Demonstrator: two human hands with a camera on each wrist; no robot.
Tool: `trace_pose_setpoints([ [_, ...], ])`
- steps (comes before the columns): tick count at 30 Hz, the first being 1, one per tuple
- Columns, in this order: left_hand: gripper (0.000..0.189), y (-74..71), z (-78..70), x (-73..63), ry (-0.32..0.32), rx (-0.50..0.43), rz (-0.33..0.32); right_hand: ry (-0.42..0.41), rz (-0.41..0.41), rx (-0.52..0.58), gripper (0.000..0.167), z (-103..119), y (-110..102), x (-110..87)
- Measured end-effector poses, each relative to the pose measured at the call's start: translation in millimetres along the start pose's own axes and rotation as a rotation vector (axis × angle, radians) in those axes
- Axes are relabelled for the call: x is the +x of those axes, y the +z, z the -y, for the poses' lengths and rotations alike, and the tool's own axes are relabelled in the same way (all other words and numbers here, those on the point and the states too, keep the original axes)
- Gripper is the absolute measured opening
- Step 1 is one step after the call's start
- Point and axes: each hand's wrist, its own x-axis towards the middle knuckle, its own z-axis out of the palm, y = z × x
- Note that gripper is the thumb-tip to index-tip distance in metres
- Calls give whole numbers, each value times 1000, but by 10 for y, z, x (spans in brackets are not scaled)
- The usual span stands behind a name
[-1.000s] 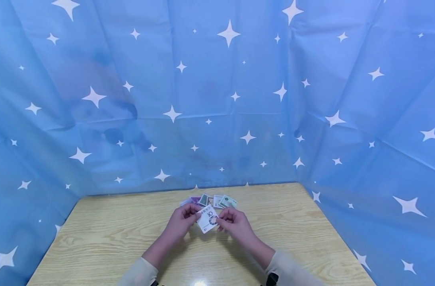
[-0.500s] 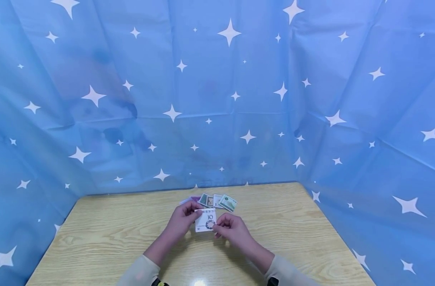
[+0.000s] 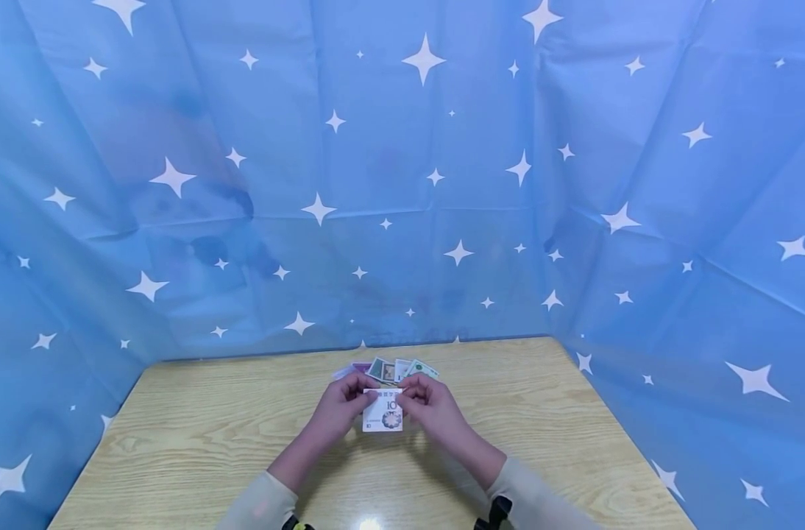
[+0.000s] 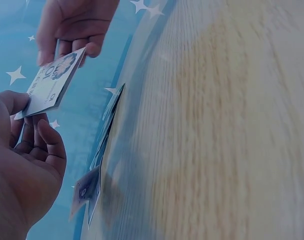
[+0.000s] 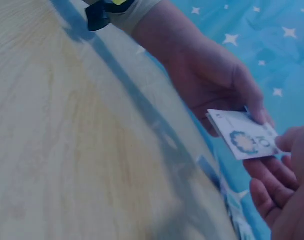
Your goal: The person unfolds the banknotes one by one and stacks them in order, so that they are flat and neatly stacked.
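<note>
Above one wooden table [image 3: 210, 442], two hands [image 3: 337, 408] [image 3: 435, 412], nearly closed, pinch one folded note [image 3: 381, 419] marked 10.

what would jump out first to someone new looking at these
Probably the star-patterned blue backdrop, filling most of the head view. Next, low in the middle, the white note marked 10, pinched by the left hand and right hand above the wooden table. Just beyond, overlapping colourful notes sit near the table's far edge.
</note>
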Motion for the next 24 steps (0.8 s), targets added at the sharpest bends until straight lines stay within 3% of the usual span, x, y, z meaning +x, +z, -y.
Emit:
trace_pose_setpoints([
  [13,9,4,3,8,12,20,26,-26,13,-74,11,28,-11,76],
  [24,16,-121,-60,21,88,169,110,-11,11,-110,10,32,-14,70],
])
